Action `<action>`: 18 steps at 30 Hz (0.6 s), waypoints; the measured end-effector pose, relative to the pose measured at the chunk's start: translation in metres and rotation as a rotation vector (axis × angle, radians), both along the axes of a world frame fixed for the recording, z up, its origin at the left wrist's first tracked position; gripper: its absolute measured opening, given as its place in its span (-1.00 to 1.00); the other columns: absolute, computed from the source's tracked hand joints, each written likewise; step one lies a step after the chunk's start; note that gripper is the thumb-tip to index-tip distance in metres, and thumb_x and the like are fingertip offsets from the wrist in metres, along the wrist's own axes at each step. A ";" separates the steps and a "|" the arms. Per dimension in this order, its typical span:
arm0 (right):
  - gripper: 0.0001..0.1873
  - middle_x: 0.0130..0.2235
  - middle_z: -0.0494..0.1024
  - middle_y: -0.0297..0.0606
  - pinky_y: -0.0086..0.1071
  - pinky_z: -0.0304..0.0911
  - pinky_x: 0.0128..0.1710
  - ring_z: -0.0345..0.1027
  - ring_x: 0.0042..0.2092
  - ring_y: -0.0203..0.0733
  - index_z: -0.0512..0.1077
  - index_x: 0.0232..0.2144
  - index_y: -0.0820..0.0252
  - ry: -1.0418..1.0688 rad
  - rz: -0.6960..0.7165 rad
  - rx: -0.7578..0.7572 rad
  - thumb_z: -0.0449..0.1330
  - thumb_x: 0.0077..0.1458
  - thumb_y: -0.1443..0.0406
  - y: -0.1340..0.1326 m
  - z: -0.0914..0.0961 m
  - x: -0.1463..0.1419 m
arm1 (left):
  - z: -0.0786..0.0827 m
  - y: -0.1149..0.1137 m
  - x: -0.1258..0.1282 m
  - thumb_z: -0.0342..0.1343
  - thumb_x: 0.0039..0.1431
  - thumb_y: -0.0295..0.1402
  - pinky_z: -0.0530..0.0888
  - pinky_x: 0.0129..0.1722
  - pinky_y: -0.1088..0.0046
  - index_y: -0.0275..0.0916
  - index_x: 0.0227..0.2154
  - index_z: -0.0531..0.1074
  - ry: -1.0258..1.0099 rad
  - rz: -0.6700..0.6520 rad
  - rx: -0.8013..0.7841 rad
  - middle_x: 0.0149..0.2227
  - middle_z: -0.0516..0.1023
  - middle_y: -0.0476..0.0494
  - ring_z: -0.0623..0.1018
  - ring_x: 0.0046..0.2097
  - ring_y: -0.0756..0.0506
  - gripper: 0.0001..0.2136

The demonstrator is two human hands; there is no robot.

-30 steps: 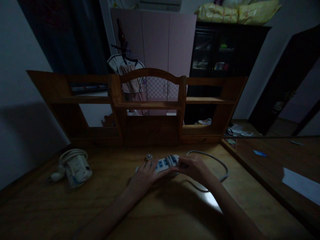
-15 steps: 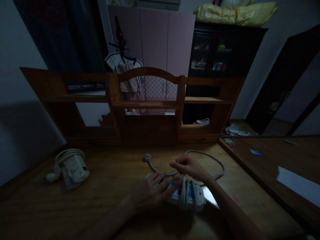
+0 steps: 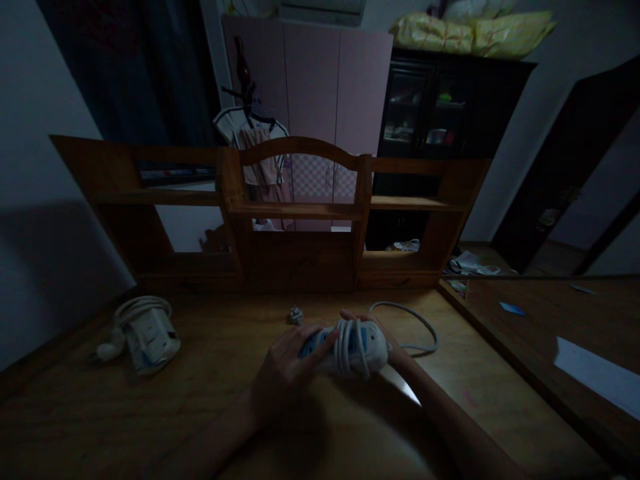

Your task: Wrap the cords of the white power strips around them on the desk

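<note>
More cord (image 3: 350,347) now wraps the power strip (image 3: 377,348) at mid-table (image 3: 225,387), and its loose loop behind has shrunk. The left hand (image 3: 283,373) has its grip closed on the strip's left end; the right hand (image 3: 394,350) cups the wrapped end. The plug (image 3: 296,315) lies just behind, a second strip (image 3: 147,333) sits well to the left, and the shelf unit (image 3: 300,213) stands beyond.

Left hand (image 3: 285,373) and right hand (image 3: 399,353) both bare, each on a slim bare forearm uncovered as far as the near edge of the desk (image 3: 215,407); dim light hides finer detail.
</note>
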State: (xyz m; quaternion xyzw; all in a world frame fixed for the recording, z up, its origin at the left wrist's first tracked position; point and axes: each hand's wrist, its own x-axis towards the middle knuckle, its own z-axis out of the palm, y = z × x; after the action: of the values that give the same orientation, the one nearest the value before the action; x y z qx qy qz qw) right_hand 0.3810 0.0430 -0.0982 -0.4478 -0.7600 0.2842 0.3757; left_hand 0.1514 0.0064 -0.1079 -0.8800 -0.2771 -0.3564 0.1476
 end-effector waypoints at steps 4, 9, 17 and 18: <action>-0.68 -0.42 0.52 -0.20 -0.44 0.11 -0.43 0.37 -0.40 -0.23 0.45 -0.37 0.22 -0.236 -0.126 0.231 -0.02 0.26 0.19 -0.005 -0.006 -0.004 | 0.004 0.010 -0.002 -0.01 0.21 -0.39 0.39 0.01 0.26 -0.02 0.27 -0.07 -0.209 0.122 -0.222 0.09 0.26 -0.22 0.36 0.07 -0.16 -0.40; -0.68 -0.46 0.51 -0.29 -0.43 -0.06 -0.48 0.34 -0.50 -0.33 0.39 -0.42 0.19 -0.517 -0.144 0.450 -0.02 0.29 0.18 -0.015 -0.005 -0.014 | 0.007 0.030 -0.010 0.07 0.16 -0.33 0.46 -0.19 0.42 0.06 0.27 -0.09 -0.432 0.446 -0.353 0.01 0.33 -0.10 0.48 -0.12 -0.09 -0.34; -0.82 -0.41 0.51 -0.35 -0.42 -0.09 -0.48 0.35 -0.47 -0.35 0.36 -0.35 0.17 -0.643 -0.053 0.529 0.01 0.28 0.28 -0.020 -0.009 -0.020 | 0.003 0.034 -0.011 0.08 0.12 -0.44 0.43 -0.27 0.50 0.07 0.27 -0.12 -0.372 0.483 -0.427 -0.01 0.34 -0.07 0.48 -0.15 -0.06 -0.28; -0.83 -0.41 0.51 -0.34 -0.42 -0.08 -0.48 0.36 -0.46 -0.35 0.36 -0.34 0.18 -0.642 -0.051 0.535 0.01 0.28 0.29 -0.020 -0.009 -0.019 | 0.004 0.032 -0.011 0.08 0.11 -0.46 0.42 -0.27 0.50 0.08 0.27 -0.12 -0.346 0.490 -0.415 0.00 0.33 -0.07 0.48 -0.14 -0.06 -0.28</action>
State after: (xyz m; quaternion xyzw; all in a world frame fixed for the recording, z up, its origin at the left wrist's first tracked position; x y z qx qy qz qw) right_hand 0.3616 0.0229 -0.1068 -0.4189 -0.8742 -0.0867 0.2296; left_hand 0.1406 0.0384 -0.1039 -0.7254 -0.5671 -0.3901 -0.0022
